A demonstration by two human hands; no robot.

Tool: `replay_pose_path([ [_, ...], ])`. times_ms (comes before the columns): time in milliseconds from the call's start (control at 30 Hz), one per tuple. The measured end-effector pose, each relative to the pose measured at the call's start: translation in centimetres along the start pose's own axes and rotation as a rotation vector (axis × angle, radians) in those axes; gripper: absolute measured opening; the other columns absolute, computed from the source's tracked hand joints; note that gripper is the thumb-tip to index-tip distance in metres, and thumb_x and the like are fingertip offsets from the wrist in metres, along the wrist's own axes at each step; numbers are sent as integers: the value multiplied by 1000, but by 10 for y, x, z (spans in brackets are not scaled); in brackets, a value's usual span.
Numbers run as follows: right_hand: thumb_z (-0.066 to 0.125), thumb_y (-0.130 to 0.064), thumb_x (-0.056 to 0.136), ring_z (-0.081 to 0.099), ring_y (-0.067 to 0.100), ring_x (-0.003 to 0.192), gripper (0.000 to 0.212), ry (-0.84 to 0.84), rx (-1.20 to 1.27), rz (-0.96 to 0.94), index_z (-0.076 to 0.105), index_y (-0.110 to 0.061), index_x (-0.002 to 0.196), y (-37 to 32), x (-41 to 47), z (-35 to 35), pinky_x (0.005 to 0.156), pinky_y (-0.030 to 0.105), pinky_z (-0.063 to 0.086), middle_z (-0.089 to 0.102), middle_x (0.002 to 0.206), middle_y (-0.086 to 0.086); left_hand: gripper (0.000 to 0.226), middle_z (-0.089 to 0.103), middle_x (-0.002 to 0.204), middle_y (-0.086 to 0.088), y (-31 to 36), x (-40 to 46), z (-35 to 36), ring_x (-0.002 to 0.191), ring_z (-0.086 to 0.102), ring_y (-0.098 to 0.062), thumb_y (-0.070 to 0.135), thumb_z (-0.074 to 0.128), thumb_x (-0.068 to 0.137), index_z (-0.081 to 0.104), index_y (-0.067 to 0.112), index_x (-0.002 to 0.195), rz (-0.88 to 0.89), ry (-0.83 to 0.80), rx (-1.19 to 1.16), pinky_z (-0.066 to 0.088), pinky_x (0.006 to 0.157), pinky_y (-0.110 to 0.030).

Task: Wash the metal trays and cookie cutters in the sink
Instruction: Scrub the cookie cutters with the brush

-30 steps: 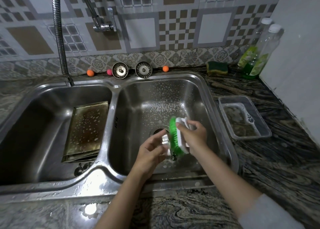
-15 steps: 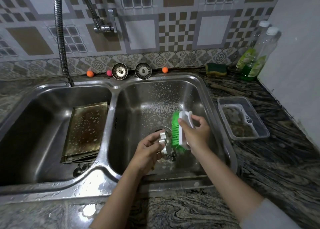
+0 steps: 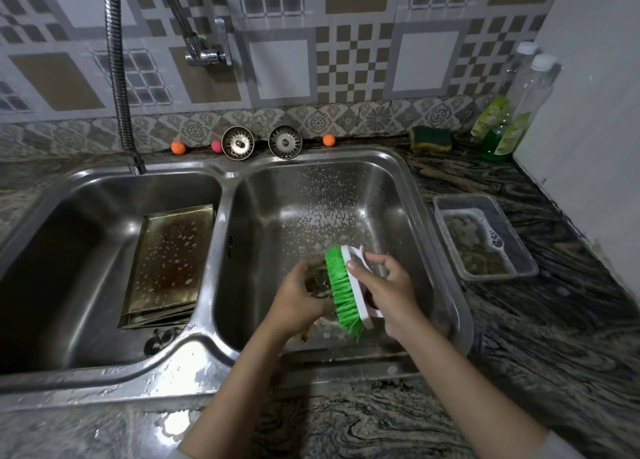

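Lower centre of frame, over the right basin (image 3: 398, 195): left hand (image 3: 294, 302) grips a cookie cutter (image 3: 316, 278); right hand (image 3: 388, 292) clasps the green scrub brush (image 3: 343, 288) against it. Soapy metal trays (image 3: 166, 264) lie centre-left, in the left basin. Best practice: hold the cutter firmly, working bristles into its edges.

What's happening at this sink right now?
A person is washing up. Over the right basin, the left hand holds a small metal cookie cutter, while the right hand grips a green-bristled scrub brush against it. Soapy metal trays lie stacked in the left basin. A plastic tub with sudsy water sits on the counter.
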State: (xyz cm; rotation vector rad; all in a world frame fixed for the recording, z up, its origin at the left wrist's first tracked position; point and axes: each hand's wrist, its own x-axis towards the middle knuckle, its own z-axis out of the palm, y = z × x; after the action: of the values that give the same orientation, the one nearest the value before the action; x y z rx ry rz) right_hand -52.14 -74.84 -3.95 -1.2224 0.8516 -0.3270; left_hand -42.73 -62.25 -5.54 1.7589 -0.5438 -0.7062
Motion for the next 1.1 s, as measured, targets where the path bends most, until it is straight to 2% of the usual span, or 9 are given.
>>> replay_pose_path([
  [67, 79, -28, 76, 68, 21, 87, 40, 23, 47, 39, 60, -21, 110, 6, 0, 0, 60, 30, 53, 71, 97, 9, 61, 63, 117, -9, -1, -2, 0, 95, 67, -11, -9, 68, 69, 48, 10, 123, -5, 24, -158, 56, 71, -24],
  [167, 80, -29, 72, 67, 29, 97, 40, 66, 214, 150, 62, -20, 107, 12, 3, 3, 67, 38, 56, 70, 102, 11, 59, 67, 104, -11, 0, -6, 2, 82, 67, -17, -10, 64, 69, 50, 7, 124, -64, 44, -540, 55, 71, -33],
  [267, 80, -28, 72, 67, 32, 98, 40, 84, 317, 201, 62, -16, 106, 13, 2, 7, 74, 45, 56, 70, 103, 13, 55, 69, 82, -5, 1, -10, 5, 70, 64, -15, 2, 60, 68, 51, 5, 123, -113, 0, -832, 53, 67, -25],
  [400, 78, -26, 76, 67, 27, 92, 40, 105, 332, 186, 60, -16, 109, 9, -2, 9, 59, 32, 51, 69, 100, 11, 54, 66, 103, -12, -3, -12, 10, 85, 65, -20, 6, 64, 82, 46, 1, 133, -154, -8, -818, 52, 79, -33],
  [500, 79, -26, 76, 68, 27, 91, 41, 106, 331, 168, 59, -17, 110, 7, -3, 9, 60, 35, 54, 70, 99, 10, 53, 65, 109, -10, -5, -13, 12, 87, 63, -20, 16, 57, 82, 49, 10, 134, -168, -17, -779, 50, 82, -39],
  [600, 78, -25, 77, 66, 24, 96, 43, 111, 280, 128, 58, -17, 114, 5, -4, 9, 73, 42, 57, 68, 104, 8, 47, 68, 101, -7, -4, -13, 10, 81, 62, -18, 17, 58, 82, 54, 15, 129, -179, -69, -751, 55, 74, -36],
  [733, 78, -26, 77, 63, 18, 93, 42, 107, 221, 120, 58, -19, 113, 4, -7, 7, 63, 32, 53, 66, 103, 3, 43, 66, 82, -3, -3, -9, 5, 57, 59, -8, 10, 55, 82, 57, 8, 125, -245, -138, -738, 53, 58, -26],
  [967, 78, -24, 77, 64, 17, 88, 39, 97, 229, 136, 58, -19, 110, 0, -9, 6, 59, 30, 51, 67, 98, 3, 55, 57, 114, -21, -3, -4, 5, 88, 54, -27, 19, 70, 73, 59, 9, 126, -284, 21, -731, 55, 73, -33],
  [1100, 80, -25, 75, 65, 17, 86, 41, 108, 197, 157, 59, -19, 110, -1, -8, 12, 62, 32, 54, 68, 98, 4, 42, 66, 102, -19, -4, -8, 11, 88, 60, -29, 18, 67, 78, 64, 5, 118, -223, -2, -678, 50, 77, -36],
])
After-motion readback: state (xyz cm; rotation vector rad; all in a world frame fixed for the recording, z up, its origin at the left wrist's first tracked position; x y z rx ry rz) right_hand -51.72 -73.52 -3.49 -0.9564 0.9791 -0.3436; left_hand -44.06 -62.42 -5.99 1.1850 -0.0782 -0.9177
